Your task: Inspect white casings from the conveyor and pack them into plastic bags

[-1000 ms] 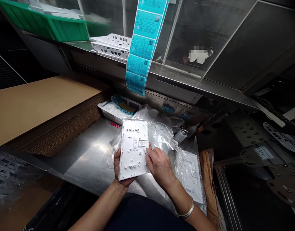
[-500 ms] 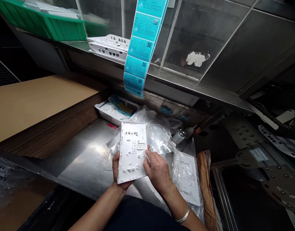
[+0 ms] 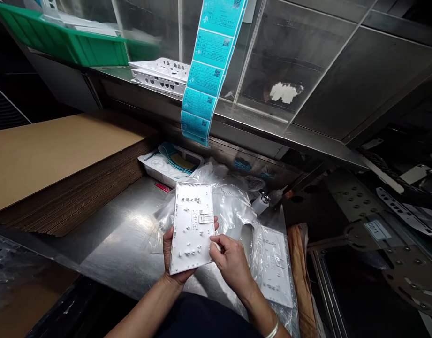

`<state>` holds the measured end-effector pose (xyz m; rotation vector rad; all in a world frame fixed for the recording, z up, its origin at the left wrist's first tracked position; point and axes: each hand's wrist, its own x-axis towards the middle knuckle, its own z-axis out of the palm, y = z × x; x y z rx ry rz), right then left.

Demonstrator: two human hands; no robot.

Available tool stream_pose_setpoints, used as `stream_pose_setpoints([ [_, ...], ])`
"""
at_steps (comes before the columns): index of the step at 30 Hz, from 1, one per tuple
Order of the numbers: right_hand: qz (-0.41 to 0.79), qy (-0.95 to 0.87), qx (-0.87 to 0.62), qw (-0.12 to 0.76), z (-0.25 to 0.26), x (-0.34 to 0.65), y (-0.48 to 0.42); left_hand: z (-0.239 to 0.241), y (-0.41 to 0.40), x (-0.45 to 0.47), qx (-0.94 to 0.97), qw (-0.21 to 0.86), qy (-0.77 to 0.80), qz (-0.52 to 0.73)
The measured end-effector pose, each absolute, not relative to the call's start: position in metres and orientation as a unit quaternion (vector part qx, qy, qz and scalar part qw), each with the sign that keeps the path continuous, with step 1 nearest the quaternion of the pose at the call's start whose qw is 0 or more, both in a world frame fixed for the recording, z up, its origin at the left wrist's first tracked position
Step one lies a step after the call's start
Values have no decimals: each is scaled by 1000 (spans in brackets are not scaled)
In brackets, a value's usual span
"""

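Holding a white plastic housing panel (image 3: 191, 225) in both hands

I am cradling the panel on my left hand (image 3: 170, 251), my palm and fingers spread behind it and my thumb (image 3: 216, 225) curling round its right edge, so this hand is gripping it firmly. My right hand (image 3: 231, 263) is half closed, with its fingertips (image 3: 216, 243) touching the same edge lower down; I cannot tell whether they are actually gripping. The panel's moulded face, with its small posts and a little clip, is tilting up towards me. A silver bangle (image 3: 274, 331) is circling my right wrist.

The panel is hovering above the steel surface (image 3: 120, 230). Just beyond it, a crumpled clear plastic bag (image 3: 231, 202) is lying on the surface. To its right, a second white panel (image 3: 272, 267) is resting in clear plastic. To its left, a stack of corrugated cardboard sheets (image 3: 61, 164) is standing. Farther beyond it, a white tray (image 3: 155, 168) is sitting, a strip of teal labels (image 3: 205, 70) is hanging, and stacked white housings (image 3: 159, 75) are lying on a ledge.
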<state>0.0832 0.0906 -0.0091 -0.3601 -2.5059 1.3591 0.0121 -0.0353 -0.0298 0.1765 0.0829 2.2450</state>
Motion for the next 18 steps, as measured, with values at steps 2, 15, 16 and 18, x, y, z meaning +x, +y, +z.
stream_pose_setpoints([
  [2, 464, -866, -127, 137, -8, 80, 91, -31, -37, 12, 90, 438, 21, 894],
  [15, 182, -925, -333, -9, -40, 47, 189, -17, -62, -1, 61, 405, 94, 907],
  [16, 139, -925, -347, -64, -50, 39, 199, -17, -70, -3, 68, 396, 91, 911],
  [18, 104, -924, -352, -112, -67, 28, 209, -19, -88, -8, 86, 367, 75, 923],
])
